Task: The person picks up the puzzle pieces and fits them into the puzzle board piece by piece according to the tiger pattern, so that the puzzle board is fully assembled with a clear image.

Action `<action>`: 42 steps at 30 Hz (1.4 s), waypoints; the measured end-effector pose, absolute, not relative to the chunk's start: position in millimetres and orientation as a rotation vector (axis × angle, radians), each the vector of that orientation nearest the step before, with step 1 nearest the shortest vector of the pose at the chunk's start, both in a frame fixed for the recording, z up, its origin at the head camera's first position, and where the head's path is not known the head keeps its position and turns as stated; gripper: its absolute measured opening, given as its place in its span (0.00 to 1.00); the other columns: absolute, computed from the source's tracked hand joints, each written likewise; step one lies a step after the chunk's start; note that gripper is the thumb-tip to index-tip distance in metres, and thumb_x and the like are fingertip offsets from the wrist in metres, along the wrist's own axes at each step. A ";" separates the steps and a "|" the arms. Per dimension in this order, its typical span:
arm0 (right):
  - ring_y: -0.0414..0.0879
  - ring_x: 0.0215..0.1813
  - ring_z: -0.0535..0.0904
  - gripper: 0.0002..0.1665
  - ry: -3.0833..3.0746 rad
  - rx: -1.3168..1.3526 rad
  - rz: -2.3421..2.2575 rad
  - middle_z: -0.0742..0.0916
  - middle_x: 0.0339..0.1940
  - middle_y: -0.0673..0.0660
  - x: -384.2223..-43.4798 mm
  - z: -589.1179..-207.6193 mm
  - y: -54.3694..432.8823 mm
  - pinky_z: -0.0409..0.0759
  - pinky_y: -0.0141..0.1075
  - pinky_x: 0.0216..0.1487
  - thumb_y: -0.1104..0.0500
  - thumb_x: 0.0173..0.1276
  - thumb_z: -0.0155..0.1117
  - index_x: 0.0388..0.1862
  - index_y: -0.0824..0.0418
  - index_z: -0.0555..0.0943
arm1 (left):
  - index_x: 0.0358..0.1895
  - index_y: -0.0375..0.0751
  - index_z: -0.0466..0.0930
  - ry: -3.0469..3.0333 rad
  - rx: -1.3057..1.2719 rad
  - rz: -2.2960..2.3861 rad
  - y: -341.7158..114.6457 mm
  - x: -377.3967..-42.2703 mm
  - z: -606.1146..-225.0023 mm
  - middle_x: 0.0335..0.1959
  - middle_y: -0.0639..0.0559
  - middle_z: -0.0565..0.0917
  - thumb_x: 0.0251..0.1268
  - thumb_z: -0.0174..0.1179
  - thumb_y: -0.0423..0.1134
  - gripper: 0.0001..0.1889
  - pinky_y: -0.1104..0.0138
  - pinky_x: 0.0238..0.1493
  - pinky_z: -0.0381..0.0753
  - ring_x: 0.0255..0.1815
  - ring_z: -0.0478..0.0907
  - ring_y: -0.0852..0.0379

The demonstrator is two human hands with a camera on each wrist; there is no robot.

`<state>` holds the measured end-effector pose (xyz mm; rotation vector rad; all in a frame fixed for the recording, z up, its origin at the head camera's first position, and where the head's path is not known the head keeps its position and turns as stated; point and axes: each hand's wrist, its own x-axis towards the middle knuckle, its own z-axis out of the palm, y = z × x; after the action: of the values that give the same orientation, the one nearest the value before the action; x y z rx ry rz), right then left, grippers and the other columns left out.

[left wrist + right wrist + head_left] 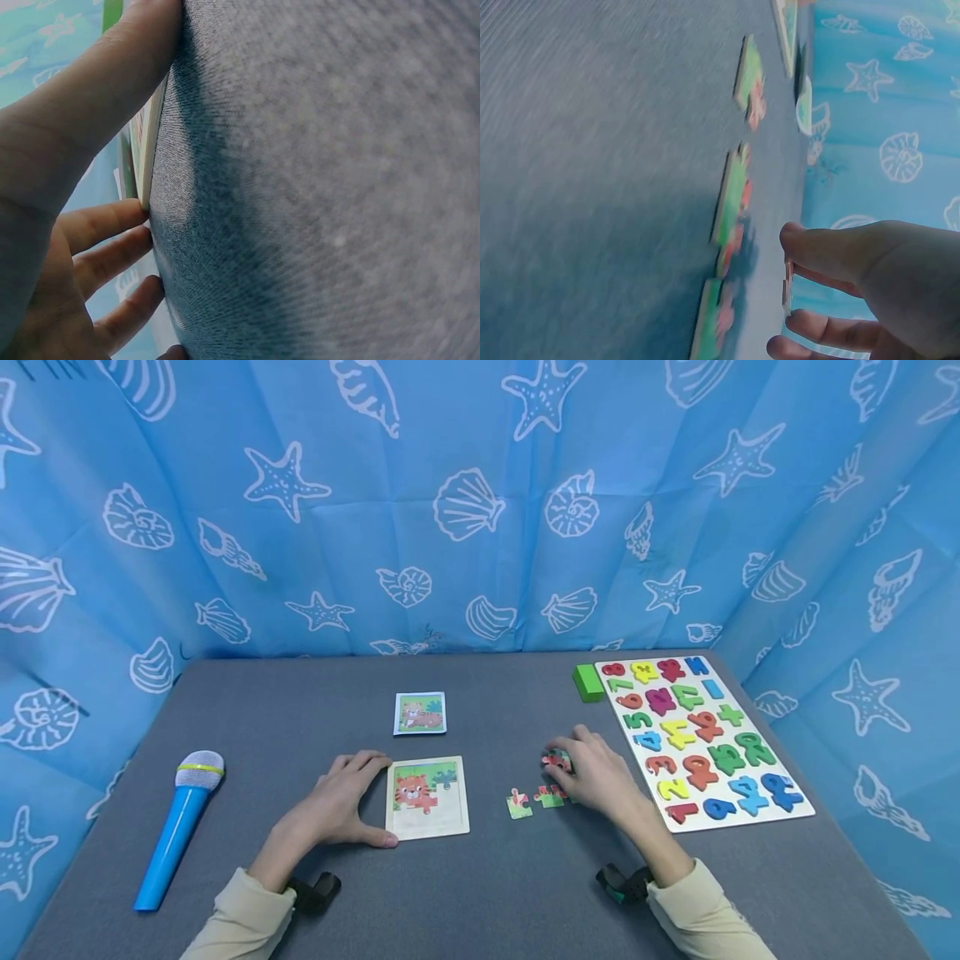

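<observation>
A square puzzle board (pixel 431 827) with a partly filled tiger picture lies in the middle of the table. My left hand (pixel 341 806) spreads along its left side, the thumb at the near corner and the index fingertip at the far corner. In the left wrist view those fingers (pixel 101 221) are fairly straight and touch the board's edge (pixel 154 142). My right hand (pixel 596 777) pinches a reddish jigsaw piece (pixel 557 762), seen edge-on in the right wrist view between thumb and fingers. Below it lie loose jigsaw pieces (pixel 518 804), partly hidden by the hand.
Behind the board lies a small tiger picture card (pixel 420 714). A toy microphone (pixel 176 835) is at the left. On the right are a white number board (pixel 731 814) with colourful pieces and a green block (pixel 588 683). A blue seashell-patterned curtain (pixel 480 568) hangs behind the table.
</observation>
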<state>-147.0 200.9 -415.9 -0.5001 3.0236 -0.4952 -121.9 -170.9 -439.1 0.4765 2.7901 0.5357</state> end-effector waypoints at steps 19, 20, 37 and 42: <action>0.45 0.35 0.71 0.18 2.993 -0.593 -0.453 0.82 0.39 0.55 -139.5 -407.8 139.7 0.68 0.37 0.31 0.51 0.66 0.75 0.53 0.55 0.87 | 0.73 0.41 0.68 2.793 0.490 0.549 -171.2 -120.5 -437.9 0.72 0.40 0.70 0.37 0.81 0.66 0.58 0.32 0.61 0.70 0.71 0.65 0.33; 0.45 0.35 0.71 0.18 2.995 -0.610 -0.461 0.82 0.39 0.54 -138.7 -407.5 136.2 0.68 0.37 0.31 0.51 0.65 0.75 0.52 0.55 0.88 | 0.73 0.41 0.68 2.792 0.487 0.550 -171.0 -120.4 -437.6 0.73 0.40 0.70 0.37 0.81 0.66 0.58 0.32 0.61 0.70 0.71 0.65 0.33; 0.44 0.35 0.70 0.16 2.940 -0.843 -0.511 0.83 0.39 0.53 -128.9 -413.5 85.7 0.65 0.33 0.29 0.47 0.68 0.73 0.51 0.52 0.88 | 0.73 0.42 0.68 2.786 0.470 0.541 -169.9 -120.8 -437.8 0.73 0.40 0.70 0.36 0.81 0.67 0.58 0.32 0.61 0.70 0.71 0.65 0.33; 0.43 0.36 0.72 0.15 2.938 -0.871 -0.500 0.84 0.40 0.52 -126.3 -419.8 75.7 0.67 0.33 0.30 0.47 0.67 0.73 0.50 0.50 0.88 | 0.73 0.42 0.68 2.787 0.476 0.547 -170.8 -120.9 -438.5 0.73 0.40 0.70 0.36 0.81 0.67 0.58 0.32 0.61 0.70 0.71 0.66 0.33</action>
<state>-126.3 75.7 -419.8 -0.8709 2.9382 -0.5004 -120.9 -170.8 -438.5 0.4757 2.7867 0.5471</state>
